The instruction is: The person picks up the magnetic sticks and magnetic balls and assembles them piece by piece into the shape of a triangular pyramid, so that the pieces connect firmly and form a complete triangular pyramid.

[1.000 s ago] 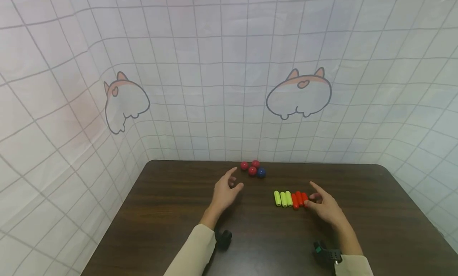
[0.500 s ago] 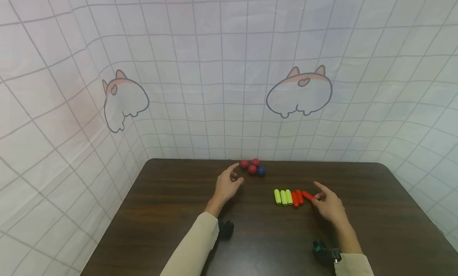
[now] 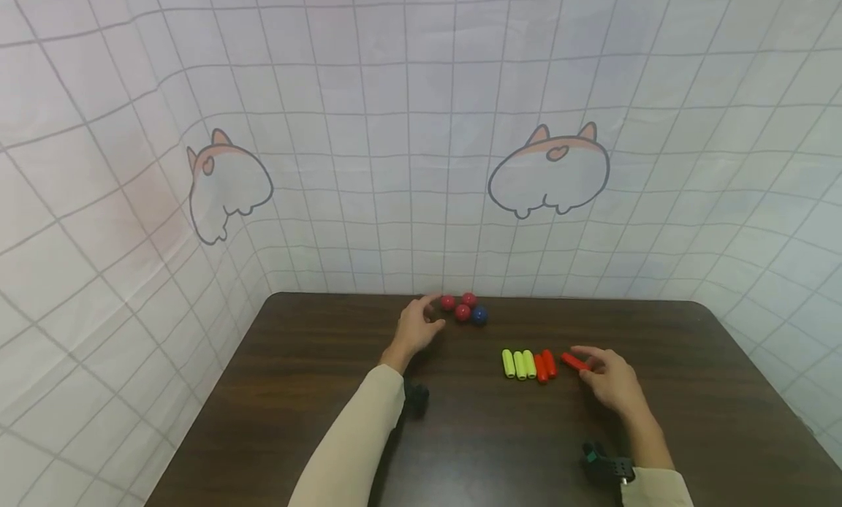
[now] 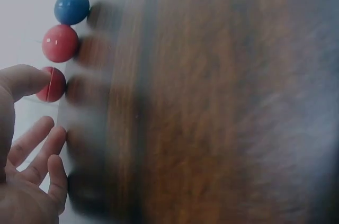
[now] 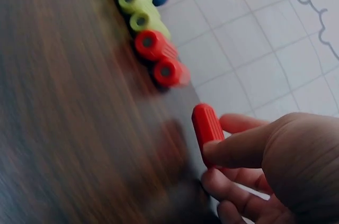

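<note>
My right hand [image 3: 615,383] pinches a red ribbed cylinder [image 3: 574,361] between thumb and fingers; the right wrist view shows that red cylinder [image 5: 207,128] tilted in the grip. To its left, two red cylinders [image 3: 545,365] lie beside three yellow-green cylinders [image 3: 520,364] in a row. My left hand [image 3: 414,328] has its thumb and index finger spread beside the leftmost red ball [image 3: 448,302] and holds nothing; whether it touches the ball cannot be told. In the left wrist view the thumb of the left hand [image 4: 29,144] overlaps a red ball [image 4: 53,84].
Two more red balls [image 3: 463,313] and a blue ball [image 3: 479,315] cluster near the back edge of the dark wooden table [image 3: 296,361]. A white gridded cloth [image 3: 395,164] with printed animal figures stands behind and at the sides.
My right hand has taken a red cylinder from the right end of the row and moved it to the right. My left hand has moved slightly forward, towards the balls.
</note>
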Tool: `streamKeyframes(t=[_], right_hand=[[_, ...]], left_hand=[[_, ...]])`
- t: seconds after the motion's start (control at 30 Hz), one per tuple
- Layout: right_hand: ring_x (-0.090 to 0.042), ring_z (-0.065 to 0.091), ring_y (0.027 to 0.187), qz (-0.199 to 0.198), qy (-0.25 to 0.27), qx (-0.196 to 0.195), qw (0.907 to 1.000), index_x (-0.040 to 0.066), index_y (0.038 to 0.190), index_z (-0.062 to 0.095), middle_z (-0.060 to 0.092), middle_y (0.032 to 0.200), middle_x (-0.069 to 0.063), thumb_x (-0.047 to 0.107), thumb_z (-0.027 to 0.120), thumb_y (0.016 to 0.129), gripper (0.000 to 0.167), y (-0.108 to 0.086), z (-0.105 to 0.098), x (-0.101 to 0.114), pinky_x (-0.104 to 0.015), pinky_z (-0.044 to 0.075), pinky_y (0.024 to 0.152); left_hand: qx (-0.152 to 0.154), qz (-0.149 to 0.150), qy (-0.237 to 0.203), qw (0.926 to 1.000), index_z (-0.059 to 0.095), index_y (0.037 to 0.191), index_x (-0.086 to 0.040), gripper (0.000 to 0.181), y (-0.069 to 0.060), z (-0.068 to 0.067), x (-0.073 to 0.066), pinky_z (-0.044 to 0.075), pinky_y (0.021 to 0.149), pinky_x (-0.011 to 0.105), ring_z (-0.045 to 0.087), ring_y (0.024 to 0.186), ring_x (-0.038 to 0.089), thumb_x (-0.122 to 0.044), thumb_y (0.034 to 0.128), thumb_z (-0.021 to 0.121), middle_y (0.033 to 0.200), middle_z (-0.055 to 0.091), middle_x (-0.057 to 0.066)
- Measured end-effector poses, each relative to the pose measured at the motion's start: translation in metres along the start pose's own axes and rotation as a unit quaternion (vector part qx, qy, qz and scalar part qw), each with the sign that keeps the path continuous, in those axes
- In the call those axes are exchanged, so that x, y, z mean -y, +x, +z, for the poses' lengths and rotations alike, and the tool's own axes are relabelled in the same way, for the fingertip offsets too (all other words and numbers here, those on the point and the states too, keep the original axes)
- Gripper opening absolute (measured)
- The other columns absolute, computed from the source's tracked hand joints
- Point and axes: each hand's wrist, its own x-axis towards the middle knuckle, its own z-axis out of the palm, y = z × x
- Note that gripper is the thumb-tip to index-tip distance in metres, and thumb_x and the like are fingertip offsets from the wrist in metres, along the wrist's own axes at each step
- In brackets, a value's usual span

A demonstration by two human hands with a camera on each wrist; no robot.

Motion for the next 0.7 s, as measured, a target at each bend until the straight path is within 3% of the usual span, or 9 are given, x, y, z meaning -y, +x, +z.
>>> streamKeyframes(t=[0.2,0.33,0.57,0.7], right_hand=[[-0.031,0.066,0.091,-0.017,0.027,0.004,0.9995,0.006,0.132,0.067,0.062,0.111,-0.022,0.002,0.071,0.092,0.040,-0.001,-0.006,-0.007,-0.033,0.049,0.065],[-0.028,0.065,0.093,-0.018,0.063,0.017,0.9977,0.009,0.133,0.066,0.062,0.119,-0.022,0.003,0.070,0.094,0.040,-0.003,-0.008,-0.009,-0.032,0.050,0.067],[-0.025,0.065,0.095,-0.042,0.086,0.035,0.9948,0.010,0.132,0.067,0.063,0.121,-0.019,0.005,0.070,0.095,0.038,-0.002,-0.013,-0.011,-0.028,0.052,0.069],[-0.023,0.063,0.094,-0.057,0.096,0.044,0.9928,0.009,0.132,0.067,0.064,0.121,-0.019,0.005,0.071,0.095,0.038,-0.002,-0.017,-0.011,-0.027,0.051,0.070]], left_hand=[[0.027,-0.003,0.013,0.9995,0.058,0.146,-0.019,0.059,0.011,-0.002,0.000,0.049,0.082,0.038,0.061,0.098,0.024,-0.012,0.0905,0.077,0.128,0.063,0.016],[0.043,-0.011,0.039,0.9983,0.057,0.147,-0.025,0.059,0.018,-0.001,0.001,0.051,0.085,0.043,0.064,0.101,0.025,-0.015,0.0919,0.077,0.133,0.064,0.014],[0.069,-0.014,0.104,0.9920,0.052,0.149,-0.037,0.059,0.028,0.000,0.000,0.046,0.104,0.056,0.055,0.135,0.028,-0.024,0.0953,0.073,0.141,0.064,0.005],[0.079,-0.001,0.127,0.9887,0.053,0.148,-0.035,0.055,0.031,0.001,-0.002,0.045,0.105,0.056,0.055,0.135,0.027,-0.024,0.0971,0.070,0.141,0.063,0.005]])
